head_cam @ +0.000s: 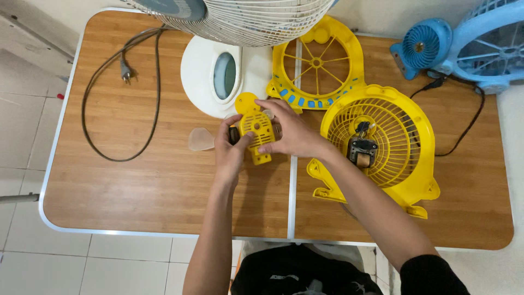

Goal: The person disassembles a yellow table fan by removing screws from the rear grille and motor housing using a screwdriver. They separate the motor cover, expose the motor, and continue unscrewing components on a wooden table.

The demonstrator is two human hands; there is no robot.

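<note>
Both of my hands hold a small yellow vented plastic cover (256,131) over the middle of a wooden table (142,186). My left hand (229,150) grips its left side, thumb on the front. My right hand (289,131) clasps its right side and top. A clear fan blade (201,139) pokes out to the left of my left hand. Just to the right lies a yellow fan housing (382,147) with a grille and a small motor (361,150) at its centre. A second yellow fan frame (316,63) lies behind it.
A white fan base (210,76) stands behind my hands, with a white wire fan guard (245,19) above it. A black power cord with plug (123,71) loops at the left. Two blue fans (464,43) sit at the back right, with a black cable (469,120).
</note>
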